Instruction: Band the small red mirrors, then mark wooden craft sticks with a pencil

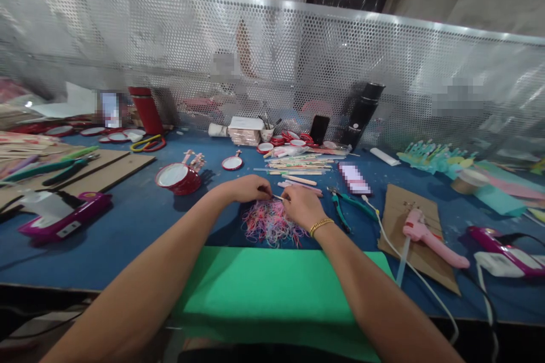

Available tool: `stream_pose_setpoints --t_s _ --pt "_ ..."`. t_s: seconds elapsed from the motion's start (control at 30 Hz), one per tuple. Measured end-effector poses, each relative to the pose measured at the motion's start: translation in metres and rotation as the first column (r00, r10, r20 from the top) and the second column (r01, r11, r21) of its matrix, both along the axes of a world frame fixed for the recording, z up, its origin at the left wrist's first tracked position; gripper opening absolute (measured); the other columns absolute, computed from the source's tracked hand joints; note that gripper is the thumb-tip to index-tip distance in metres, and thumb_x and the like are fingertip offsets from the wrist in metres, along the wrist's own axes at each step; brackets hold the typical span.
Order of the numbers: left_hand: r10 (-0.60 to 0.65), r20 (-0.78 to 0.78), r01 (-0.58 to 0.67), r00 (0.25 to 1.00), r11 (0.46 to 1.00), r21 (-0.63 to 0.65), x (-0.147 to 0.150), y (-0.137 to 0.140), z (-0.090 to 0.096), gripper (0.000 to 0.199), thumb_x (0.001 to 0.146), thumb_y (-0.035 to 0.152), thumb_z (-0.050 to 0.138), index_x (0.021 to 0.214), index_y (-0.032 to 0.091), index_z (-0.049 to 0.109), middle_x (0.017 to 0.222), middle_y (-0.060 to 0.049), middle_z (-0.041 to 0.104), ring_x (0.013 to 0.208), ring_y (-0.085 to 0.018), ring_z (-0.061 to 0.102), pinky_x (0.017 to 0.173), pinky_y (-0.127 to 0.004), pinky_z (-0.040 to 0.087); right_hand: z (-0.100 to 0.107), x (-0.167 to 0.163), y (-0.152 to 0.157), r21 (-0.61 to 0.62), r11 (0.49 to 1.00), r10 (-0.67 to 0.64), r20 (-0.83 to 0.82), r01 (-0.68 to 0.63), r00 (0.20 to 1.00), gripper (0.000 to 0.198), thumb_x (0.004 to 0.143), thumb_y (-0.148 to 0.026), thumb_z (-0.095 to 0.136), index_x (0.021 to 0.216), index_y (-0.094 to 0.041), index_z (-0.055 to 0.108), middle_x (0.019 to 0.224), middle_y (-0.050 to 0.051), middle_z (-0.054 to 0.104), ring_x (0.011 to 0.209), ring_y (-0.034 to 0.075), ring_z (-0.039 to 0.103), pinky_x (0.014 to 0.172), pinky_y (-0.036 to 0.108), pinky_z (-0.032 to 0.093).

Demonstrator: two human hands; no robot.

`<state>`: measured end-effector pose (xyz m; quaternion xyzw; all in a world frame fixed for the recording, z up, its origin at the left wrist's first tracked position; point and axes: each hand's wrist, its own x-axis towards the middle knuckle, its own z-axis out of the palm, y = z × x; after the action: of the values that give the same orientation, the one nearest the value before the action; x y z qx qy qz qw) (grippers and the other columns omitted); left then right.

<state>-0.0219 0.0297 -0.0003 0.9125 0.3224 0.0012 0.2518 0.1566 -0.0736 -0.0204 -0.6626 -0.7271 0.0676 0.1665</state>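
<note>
My left hand (252, 188) and my right hand (300, 204) are close together over the table, fingers pinched. Between their fingertips runs a thin pale stick (277, 197), and both hands grip it; its ends are hidden by the fingers. Just below them lies a loose tangle of multicoloured threads (272, 224), mostly pink, blue and white. A gold bracelet (321, 226) circles my right wrist. Close behind the hands are some pale pink sticks (301, 188), and teal-handled pliers (342, 210) rest to the right.
A green cloth (272, 283) covers the table's front edge. On the right, a pink glue gun (430, 232) lies on cardboard (389, 227), with a white cable nearby. Left stands a small red drum-shaped piece (179, 177). Behind are bundled sticks (298, 163), a black bottle (361, 116) and a perforated metal screen (272, 57).
</note>
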Motion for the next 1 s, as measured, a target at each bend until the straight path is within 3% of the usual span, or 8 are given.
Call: stream_pose_setpoints --t_s 0.13,0.27,0.37,0.5,0.6,0.7,0.83,1.0 --pt "-0.057 0.061 0.065 0.997 0.989 -0.132 0.004 -0.009 0.002 0.020 0.077 0.024 0.061 0.092 0.017 0.073 0.086 -0.001 0.074 0.080 -0.015 0.063 0.076 -0.023 0.045 0.001 0.001 -0.001 0.042 0.999 0.006 -0.058 -0.004 0.998 0.019 0.088 -0.018 0.052 0.092 -0.019 0.071 0.099 0.008 0.074 0.098 0.020 0.066 0.083 0.029 0.046" --pt "-0.046 0.072 0.057 0.996 0.986 -0.157 0.003 -0.008 0.005 0.020 0.077 0.023 0.059 0.090 0.018 0.074 0.082 0.000 0.073 0.074 -0.013 0.062 0.071 -0.022 0.044 0.003 0.003 -0.002 0.125 0.989 -0.071 -0.060 0.078 0.996 0.019 0.090 -0.020 0.051 0.092 -0.020 0.070 0.105 0.009 0.071 0.102 0.022 0.063 0.087 0.031 0.044" --pt "-0.003 0.061 0.013 0.998 0.986 -0.169 -0.001 -0.003 0.005 0.022 0.078 0.025 0.057 0.091 0.018 0.073 0.079 -0.001 0.072 0.069 -0.013 0.061 0.067 -0.023 0.044 0.003 0.004 -0.002 0.092 0.992 -0.089 -0.015 0.090 0.996 0.020 0.090 -0.020 0.051 0.091 -0.019 0.070 0.104 0.011 0.071 0.102 0.023 0.063 0.087 0.032 0.043" --pt "0.063 0.039 -0.059 0.997 0.994 -0.091 -0.006 0.004 0.004 0.023 0.080 0.031 0.056 0.088 0.018 0.073 0.077 -0.002 0.071 0.067 -0.015 0.061 0.064 -0.024 0.044 0.002 0.001 -0.002 0.029 0.999 -0.034 -0.054 0.035 0.998 0.021 0.092 -0.017 0.048 0.092 -0.018 0.069 0.097 0.008 0.073 0.095 0.020 0.065 0.080 0.028 0.042" --pt "0.118 0.036 -0.119 0.992 0.993 0.026 -0.009 0.009 0.003 0.027 0.083 0.038 0.053 0.081 0.018 0.072 0.077 -0.004 0.072 0.068 -0.016 0.062 0.064 -0.025 0.043 0.002 0.003 -0.001 0.098 0.994 -0.044 -0.084 0.052 0.995 0.020 0.092 -0.019 0.050 0.091 -0.020 0.070 0.096 0.005 0.074 0.094 0.019 0.064 0.082 0.028 0.041" --pt "0.171 0.131 -0.181 0.977 0.981 0.072 -0.010 0.014 0.000 0.032 0.087 0.040 0.047 0.083 0.019 0.071 0.079 -0.005 0.073 0.074 -0.019 0.065 0.068 -0.027 0.046 0.003 0.010 0.001 0.189 0.975 -0.107 -0.071 0.119 0.992 0.019 0.090 -0.023 0.054 0.091 -0.022 0.074 0.098 0.006 0.072 0.096 0.021 0.062 0.087 0.030 0.041" --pt "0.290 0.339 -0.269 0.895 0.957 -0.108 -0.008 0.016 -0.008 0.033 0.088 0.034 0.040 0.102 0.017 0.065 0.087 -0.008 0.074 0.074 -0.019 0.069 0.069 -0.030 0.051 0.009 0.026 0.003 0.231 0.948 -0.202 -0.091 0.218 0.975 0.019 0.088 -0.027 0.058 0.091 -0.024 0.076 0.098 0.006 0.072 0.096 0.021 0.063 0.086 0.029 0.043" --pt "0.283 0.500 -0.213 0.819 0.958 -0.193 -0.003 0.016 -0.014 0.038 0.069 0.015 0.047 0.104 0.016 0.064 0.117 -0.012 0.068 0.087 -0.019 0.071 0.075 -0.034 0.057 0.022 0.050 0.003 0.160 0.910 -0.387 0.001 0.382 0.922 0.022 0.089 -0.024 0.053 0.087 -0.023 0.075 0.093 0.006 0.075 0.092 0.021 0.068 0.079 0.030 0.045"
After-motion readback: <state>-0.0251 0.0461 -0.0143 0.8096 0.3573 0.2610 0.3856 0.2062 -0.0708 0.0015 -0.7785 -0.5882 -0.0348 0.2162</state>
